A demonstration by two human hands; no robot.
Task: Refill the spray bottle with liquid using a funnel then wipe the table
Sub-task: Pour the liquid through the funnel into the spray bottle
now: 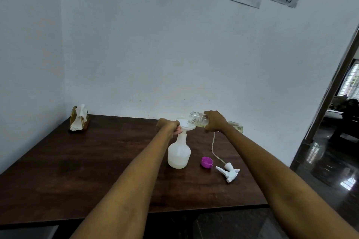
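A white translucent spray bottle stands upright mid-table with some liquid in its bottom. A white funnel sits in its neck. My left hand grips the funnel and bottle neck. My right hand holds a clear bottle tipped on its side, its open mouth over the funnel, yellowish liquid at its far end. The white spray head with its thin tube lies on the table to the right, beside a purple cap.
A tissue pack in brown wrapping stands at the back left corner of the dark wooden table. White walls close the back and left. The table's right edge borders a glossy dark floor and a doorway.
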